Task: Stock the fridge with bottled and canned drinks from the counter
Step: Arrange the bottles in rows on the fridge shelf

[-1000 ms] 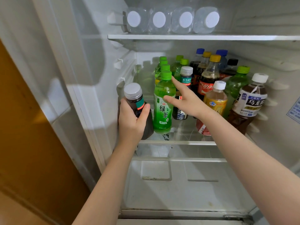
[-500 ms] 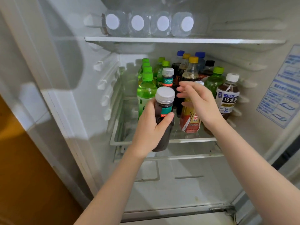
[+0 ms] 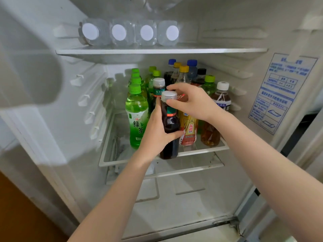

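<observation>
Small dark-brown plastic bottle (image 3: 170, 123), grey screw cap (image 3: 168, 96) up, long axis vertical, sits at the clear fridge shelf's (image 3: 139, 159) front edge. The left hand (image 3: 157, 135) wraps its body; the right hand (image 3: 192, 102) is loosely curved, its thumb touching the cap.

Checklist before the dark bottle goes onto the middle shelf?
1. Left hand grip on dark bottle: fingers wrapped round the body. ok
2. Bottle upright: ok
3. Base above shelf rim: base hangs in front of and below it. not ok
4. Front gap between green tea bottle and orange-label bottle: looks free. ok
5. Right hand touching the cap: cannot tell
</observation>
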A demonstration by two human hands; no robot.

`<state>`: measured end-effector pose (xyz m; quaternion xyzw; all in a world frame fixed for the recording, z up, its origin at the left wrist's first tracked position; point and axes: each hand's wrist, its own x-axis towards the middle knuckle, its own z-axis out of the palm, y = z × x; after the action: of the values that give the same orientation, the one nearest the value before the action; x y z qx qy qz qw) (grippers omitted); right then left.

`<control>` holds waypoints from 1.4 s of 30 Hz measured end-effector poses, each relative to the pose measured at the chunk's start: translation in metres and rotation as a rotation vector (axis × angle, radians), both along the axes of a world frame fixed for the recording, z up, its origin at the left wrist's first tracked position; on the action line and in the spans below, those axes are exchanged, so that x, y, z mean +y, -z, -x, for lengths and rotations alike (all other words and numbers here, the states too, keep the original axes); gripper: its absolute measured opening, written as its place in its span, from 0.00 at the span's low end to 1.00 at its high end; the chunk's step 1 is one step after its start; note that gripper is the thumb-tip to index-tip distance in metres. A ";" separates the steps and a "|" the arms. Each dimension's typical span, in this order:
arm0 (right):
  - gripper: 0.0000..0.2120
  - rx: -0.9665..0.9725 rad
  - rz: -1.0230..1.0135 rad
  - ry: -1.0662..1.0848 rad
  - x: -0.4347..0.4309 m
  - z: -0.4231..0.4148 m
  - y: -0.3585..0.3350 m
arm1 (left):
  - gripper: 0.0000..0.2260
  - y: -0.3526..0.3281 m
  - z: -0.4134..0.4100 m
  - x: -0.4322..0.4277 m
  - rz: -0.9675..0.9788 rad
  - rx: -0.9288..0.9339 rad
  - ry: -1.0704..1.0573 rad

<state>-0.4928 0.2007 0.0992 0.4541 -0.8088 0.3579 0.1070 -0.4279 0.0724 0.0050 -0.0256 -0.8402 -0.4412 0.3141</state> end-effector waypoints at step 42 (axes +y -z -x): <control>0.30 0.437 -0.173 0.468 -0.058 0.012 -0.003 | 0.34 0.071 -0.027 -0.082 -0.221 -0.285 -0.162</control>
<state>-0.5045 0.1425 0.1019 0.3296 -0.8765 0.1478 0.3183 -0.4004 -0.0092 -0.0661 0.1398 -0.8219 -0.5033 0.2273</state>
